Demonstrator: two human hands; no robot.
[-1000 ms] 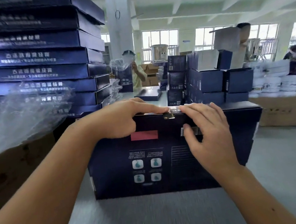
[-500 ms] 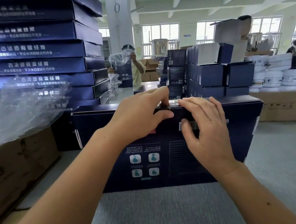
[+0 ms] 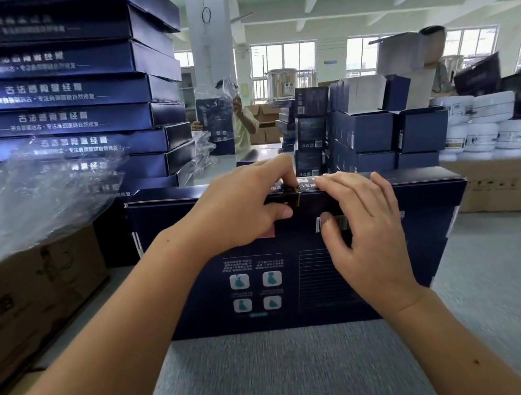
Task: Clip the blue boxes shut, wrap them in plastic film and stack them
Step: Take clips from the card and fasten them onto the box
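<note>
Surface: the grey surface lies nearest us, and the blue box stands on it on its long edge, printed face towards us.
Right hand: our right hand lies spread on the box, its straight fingers over the top edge and the thumb flat on the face. It presses and grips nothing.
Left hand: our left hand is curled at the same edge, thumb and forefinger pinching the small metal clasp.
Clasp: it sits at the middle of the top edge, just beside the right fingertips. We cannot tell whether it has caught yet.
Step in hand: we judge this to be the clipping shut.
Doing it well: we should bear down with the right hand so the lid sits flush. Then we close the clasp squarely with the left, so the card does not crease.
Risk: the box stands tall on a narrow edge, so a push from one side could tip it away from us.
Film: loose plastic film lies heaped on a cardboard carton to our left, within reach for the wrapping.
Stack: behind the film rises the stack of blue boxes, lying flat one on another.
Beyond: more dark boxes and white tubs stand well apart, far right.
</note>
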